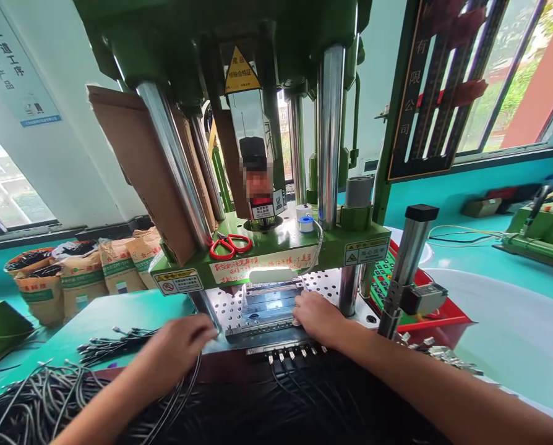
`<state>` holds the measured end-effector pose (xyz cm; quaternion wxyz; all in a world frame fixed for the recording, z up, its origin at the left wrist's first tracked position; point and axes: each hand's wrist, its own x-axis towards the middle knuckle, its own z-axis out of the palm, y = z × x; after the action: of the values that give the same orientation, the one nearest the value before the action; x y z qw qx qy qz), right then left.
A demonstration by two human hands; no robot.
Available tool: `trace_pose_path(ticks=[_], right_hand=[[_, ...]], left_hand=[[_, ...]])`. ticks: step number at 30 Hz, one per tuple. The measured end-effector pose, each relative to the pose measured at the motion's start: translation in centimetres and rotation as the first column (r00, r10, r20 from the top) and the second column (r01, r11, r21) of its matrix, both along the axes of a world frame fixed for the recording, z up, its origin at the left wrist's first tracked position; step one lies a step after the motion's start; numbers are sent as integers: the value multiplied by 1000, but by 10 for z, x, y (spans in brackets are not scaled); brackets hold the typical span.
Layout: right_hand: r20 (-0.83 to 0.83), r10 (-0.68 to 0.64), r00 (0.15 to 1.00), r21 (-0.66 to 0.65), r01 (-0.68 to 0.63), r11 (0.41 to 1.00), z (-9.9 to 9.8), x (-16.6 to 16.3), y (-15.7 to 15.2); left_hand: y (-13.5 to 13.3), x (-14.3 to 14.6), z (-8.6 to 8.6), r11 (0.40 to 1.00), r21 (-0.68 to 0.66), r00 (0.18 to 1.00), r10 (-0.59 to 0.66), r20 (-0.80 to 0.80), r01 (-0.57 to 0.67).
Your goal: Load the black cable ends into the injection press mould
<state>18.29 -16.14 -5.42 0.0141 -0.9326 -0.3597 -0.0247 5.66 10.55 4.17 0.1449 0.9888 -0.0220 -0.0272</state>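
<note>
Closest to the camera, two bare forearms reach forward over a dark mass of thin black cables point(258, 402) that drape off the front edge of a teal desk point(490, 321). The left hand point(177, 352) is curled, fingers point(202, 330) bent loosely around a few thin grey wires point(190, 383) that trail down beneath it; how firmly it holds them cannot be told. To its left lies a tangled heap of grey and black cable leads with small metal plugs point(39, 389), and a smaller bundle point(109, 343) sits just beyond.

The right hand point(316, 315) lies palm down, fingers spread partly open, resting on the right edge of a flat grey metal mould block point(267, 309); it grips nothing that can be seen. A row of small metal connectors point(295, 354) sticks out of the mould's front, each touching a black cable.

The mould sits on a perforated steel plate point(227, 309) under a green press machine point(276, 247) with shiny steel columns point(330, 136). On the green ledge lie red-handled scissors point(230, 245) and a small blue-and-white spool point(305, 222). A yellow triangular warning label point(240, 71) hangs above.

Right of the press stands a grey post with a black cap point(409, 266), beside a red tray point(425, 315). Far left, brown paper sacks point(81, 272) lean against the wall; windows sit at both sides.
</note>
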Motion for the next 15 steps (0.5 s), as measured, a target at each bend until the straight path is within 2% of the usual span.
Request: trace_pose_path(ticks=[1,3,7,11,15], right_hand=[[-3,-1,1000,-2,1,1000,0,0,0],[-22,-5,1000,9,5,1000,2,-2,-4],[-119,-17,993,94,28,995,9,-11,-35],[-264,-36,964,162,81,983,0,-24,-76],[-314,-57,948,267,146,953,-9,-30,-86]], left_hand=[[-18,0,-7,994,-35,993,-108,-38,107],[-42,4,-27,980,-49,976,-197,-98,193],[-49,19,-61,981,-49,972,-195,-131,190],[-43,25,-70,984,-96,983,-158,-98,149],[-44,21,-69,972,-224,992,-97,-86,76]])
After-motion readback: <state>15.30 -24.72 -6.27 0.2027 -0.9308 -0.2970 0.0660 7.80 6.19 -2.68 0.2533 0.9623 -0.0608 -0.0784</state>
